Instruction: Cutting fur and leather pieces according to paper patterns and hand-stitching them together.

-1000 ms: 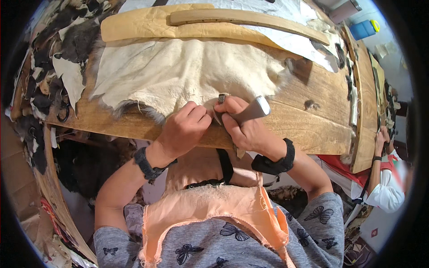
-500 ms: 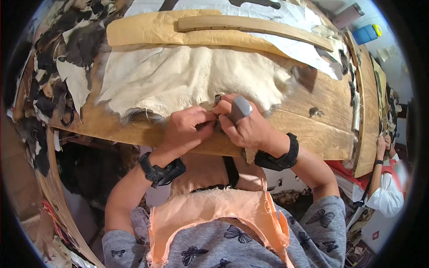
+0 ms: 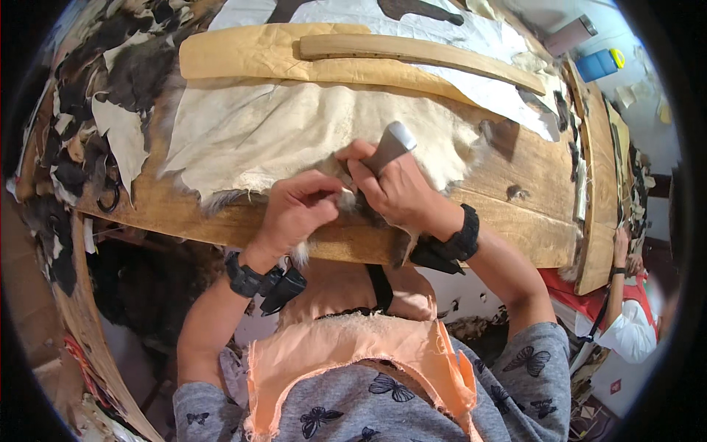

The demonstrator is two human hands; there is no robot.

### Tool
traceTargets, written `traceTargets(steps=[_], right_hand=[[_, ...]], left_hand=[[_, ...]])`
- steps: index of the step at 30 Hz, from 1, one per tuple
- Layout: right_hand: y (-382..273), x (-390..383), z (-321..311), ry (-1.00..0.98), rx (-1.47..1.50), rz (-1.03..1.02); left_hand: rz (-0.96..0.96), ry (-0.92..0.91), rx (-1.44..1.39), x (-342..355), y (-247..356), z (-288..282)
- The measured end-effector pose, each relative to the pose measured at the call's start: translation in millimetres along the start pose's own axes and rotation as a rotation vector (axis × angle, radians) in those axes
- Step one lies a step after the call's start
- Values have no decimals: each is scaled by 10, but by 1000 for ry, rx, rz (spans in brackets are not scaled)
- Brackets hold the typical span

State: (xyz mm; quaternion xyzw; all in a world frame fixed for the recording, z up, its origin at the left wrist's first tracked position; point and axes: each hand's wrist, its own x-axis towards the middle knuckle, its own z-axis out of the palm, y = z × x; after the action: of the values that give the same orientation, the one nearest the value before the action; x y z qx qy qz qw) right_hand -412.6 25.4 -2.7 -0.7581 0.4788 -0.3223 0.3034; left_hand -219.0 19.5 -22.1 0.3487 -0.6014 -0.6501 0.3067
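Observation:
A cream-coloured fur hide [image 3: 272,121] lies skin side up on the wooden table, its hairy edge toward me. In my right hand [image 3: 405,195] is a tool with a smooth grey handle [image 3: 395,144], gripped with the butt pointing up; its working end is hidden by my fingers. My left hand [image 3: 298,206] is just to the left, thumb and fingers pinched on a piece of hide edge near the right fingers. Below that left hand hangs a pale fur tuft [image 3: 300,253]. Another scrap of hide [image 3: 406,239] dangles under my right hand.
Across the hide's far side lie yellow-brown paper [image 3: 236,55] and a long wooden strip [image 3: 420,51]. Dark and white fur scraps [image 3: 121,132] crowd the left. A blue container [image 3: 598,65] stands far right. At the right edge another person's arm [image 3: 617,283] reaches over a board.
My left hand has drawn slightly left and down, away from the right. The grey handle has tipped more upright, and a fur tuft now shows below my left hand.

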Motion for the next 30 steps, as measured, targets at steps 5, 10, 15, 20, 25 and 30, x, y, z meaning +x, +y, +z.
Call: traceTargets(steps=[5, 10, 15, 20, 25, 30], right_hand=[[-42, 110, 30, -31, -104, 71], [-123, 137, 58, -41, -115, 64], [57, 90, 41, 10, 14, -18], [126, 151, -32, 32, 63, 57], [58, 153, -75, -47, 56, 212], [48, 9, 44, -115, 117, 272]], left_hand=[[-58, 65, -356, -36, -95, -10], [-156, 2, -29, -152, 192, 13], [523, 416, 1163, -357, 532, -260], [52, 570, 925, -429, 368, -710], [71, 374, 1008, -485, 209, -905], [227, 364, 952, -559, 11, -960]])
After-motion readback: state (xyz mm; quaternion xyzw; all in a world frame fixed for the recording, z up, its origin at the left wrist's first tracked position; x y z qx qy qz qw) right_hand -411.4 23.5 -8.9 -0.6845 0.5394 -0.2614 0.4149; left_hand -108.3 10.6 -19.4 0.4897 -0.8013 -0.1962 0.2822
